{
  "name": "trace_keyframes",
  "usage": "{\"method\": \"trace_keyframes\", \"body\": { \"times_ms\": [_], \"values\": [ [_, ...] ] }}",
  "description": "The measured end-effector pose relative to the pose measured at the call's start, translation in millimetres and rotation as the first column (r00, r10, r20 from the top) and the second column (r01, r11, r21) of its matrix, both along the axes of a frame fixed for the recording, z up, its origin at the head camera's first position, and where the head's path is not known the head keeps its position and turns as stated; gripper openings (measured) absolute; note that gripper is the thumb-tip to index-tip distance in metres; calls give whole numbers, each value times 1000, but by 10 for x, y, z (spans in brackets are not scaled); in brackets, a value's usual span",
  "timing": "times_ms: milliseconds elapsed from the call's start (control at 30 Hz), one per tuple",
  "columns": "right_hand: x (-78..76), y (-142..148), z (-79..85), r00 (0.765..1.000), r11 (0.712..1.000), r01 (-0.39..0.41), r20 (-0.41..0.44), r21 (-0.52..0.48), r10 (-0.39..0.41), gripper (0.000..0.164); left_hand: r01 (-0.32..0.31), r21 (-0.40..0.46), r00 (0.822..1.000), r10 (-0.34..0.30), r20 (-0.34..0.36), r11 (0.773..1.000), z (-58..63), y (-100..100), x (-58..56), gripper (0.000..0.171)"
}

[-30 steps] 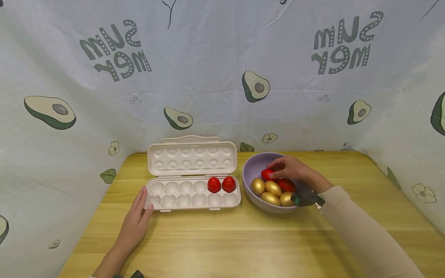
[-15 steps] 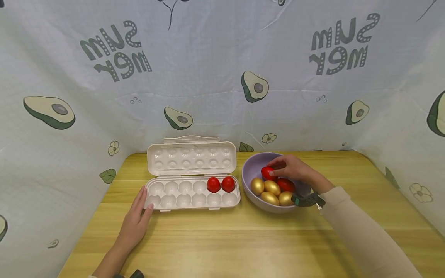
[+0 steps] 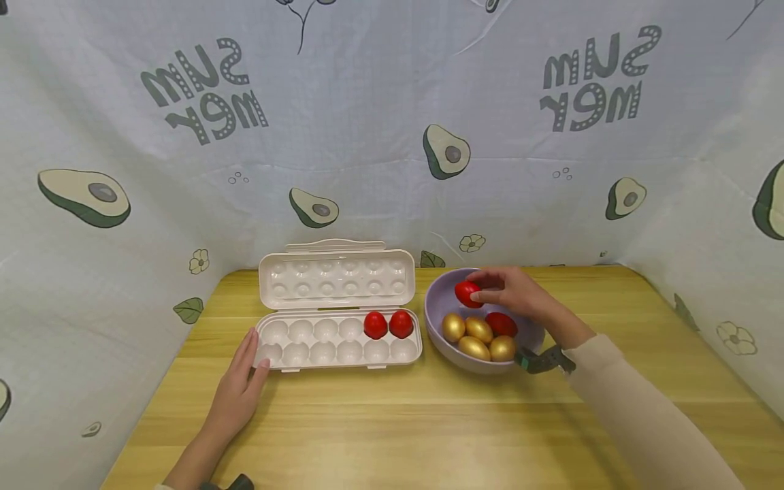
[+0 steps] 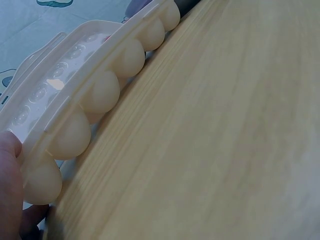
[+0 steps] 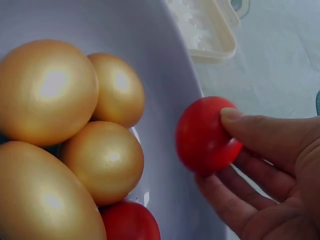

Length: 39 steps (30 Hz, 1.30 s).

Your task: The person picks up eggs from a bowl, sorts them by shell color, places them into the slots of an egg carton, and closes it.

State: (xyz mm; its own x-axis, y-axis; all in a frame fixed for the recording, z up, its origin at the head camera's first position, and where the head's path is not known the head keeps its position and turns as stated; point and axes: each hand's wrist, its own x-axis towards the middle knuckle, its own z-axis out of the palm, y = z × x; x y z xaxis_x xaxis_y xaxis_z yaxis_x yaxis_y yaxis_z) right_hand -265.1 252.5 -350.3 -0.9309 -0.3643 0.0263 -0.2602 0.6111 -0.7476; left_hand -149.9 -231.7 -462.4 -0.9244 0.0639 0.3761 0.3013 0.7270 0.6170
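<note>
Between the thumb and fingers of my right hand [image 3: 511, 294] is a red egg [image 3: 468, 294], held over the far part of a purple bowl [image 3: 437, 306]. Several gold eggs [image 3: 474, 348] and one more red egg [image 3: 501, 324] lie in the bowl. In the right wrist view the pinched red egg [image 5: 205, 137] is apart from the others. My left hand [image 3: 235, 391] rests along the left end of a white egg carton [image 3: 361, 364], fingers straight. Two red eggs [image 3: 376, 325] sit in the carton's back row at the right; its lid [image 3: 337, 279] stands open behind.
The carton and bowl stand side by side on a wooden table [image 3: 380, 435], a narrow gap between them. A patterned cloth [image 3: 367, 136] hangs behind the table and along its sides. A dark strap [image 3: 542, 359] is on the right wrist.
My right hand has lifted the red egg up off the other eggs and slightly to the left. The left hand stays at the carton's end.
</note>
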Motion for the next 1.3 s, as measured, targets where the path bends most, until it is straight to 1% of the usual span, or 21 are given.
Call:
{"method": "trace_keyframes", "body": {
  "times_ms": [167,233,400,533,667,800,900,1000,1067,1233,1300],
  "values": [
    [95,-86,69,1000,997,-12,-8,-78,12,43,1,-1,1000,-1,2,1000,-2,0,1,57],
    [127,-123,91,999,994,-31,-23,-101,29,43,0,-1,1000,0,4,1000,1,-1,4,57],
    [192,-221,131,997,980,-66,-46,-189,58,42,-5,-7,1000,5,7,1000,3,-4,9,57],
    [248,-294,138,996,956,-86,-45,-282,77,43,-3,-7,1000,3,3,1000,-2,-3,11,57],
    [308,-378,141,997,938,-79,-25,-338,75,44,0,-6,1000,0,-8,1000,-2,2,16,56],
    [346,-482,140,994,907,-81,27,-413,101,44,0,-4,1000,0,-6,1000,1,5,17,56],
    [347,-577,127,989,872,-102,42,-478,139,45,-2,0,1000,2,4,1000,5,1,15,57],
    [334,-668,108,987,856,-119,30,-503,155,45,-2,4,1000,2,10,1000,11,1,16,57],
    [322,-728,95,988,854,-121,21,-506,152,44,-3,9,1000,3,11,1000,14,3,17,57],
    [318,-884,82,991,848,-85,48,-524,128,43,-6,12,1000,5,12,1000,23,7,18,57],
    [315,-950,80,990,842,-88,45,-533,132,43,-8,11,1000,8,16,1000,30,4,20,57]
  ]
}}
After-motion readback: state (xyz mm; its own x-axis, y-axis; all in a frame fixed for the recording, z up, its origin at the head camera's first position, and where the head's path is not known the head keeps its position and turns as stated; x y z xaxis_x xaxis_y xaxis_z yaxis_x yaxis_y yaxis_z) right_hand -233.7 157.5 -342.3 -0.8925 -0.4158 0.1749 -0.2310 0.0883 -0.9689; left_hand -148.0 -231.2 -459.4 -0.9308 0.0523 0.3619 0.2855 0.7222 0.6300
